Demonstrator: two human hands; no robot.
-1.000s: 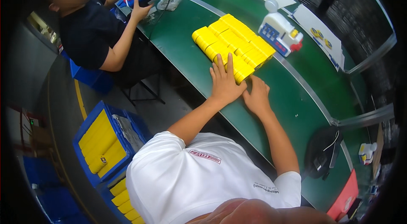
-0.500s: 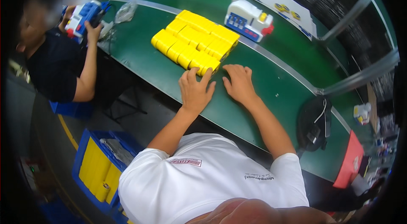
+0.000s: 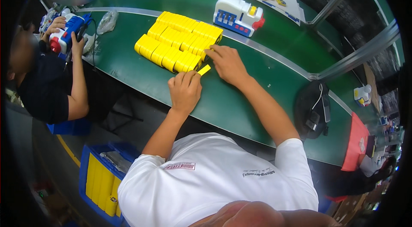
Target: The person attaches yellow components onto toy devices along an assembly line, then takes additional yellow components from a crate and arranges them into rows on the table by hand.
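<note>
Flat yellow plastic pieces with rounded corners stand on edge, packed in several rows on the green table. My left hand is closed at the near right end of the front row, with one loose yellow piece sticking out edge-on from its fingertips. My right hand reaches in from the right. Its fingers are bent and their tips press on the end piece of a row; the thumb is mostly hidden.
Behind the rows stands a white and blue toy machine with a clear dome. White sheets bear several yellow parts. A black bag lies right. At left, a co-worker holds a similar toy. A blue crate of yellow pieces stands below.
My left hand has closed, and a loose yellow piece now shows at its fingertips. The right hand has come onto the row's end. The whole view has shifted a little.
</note>
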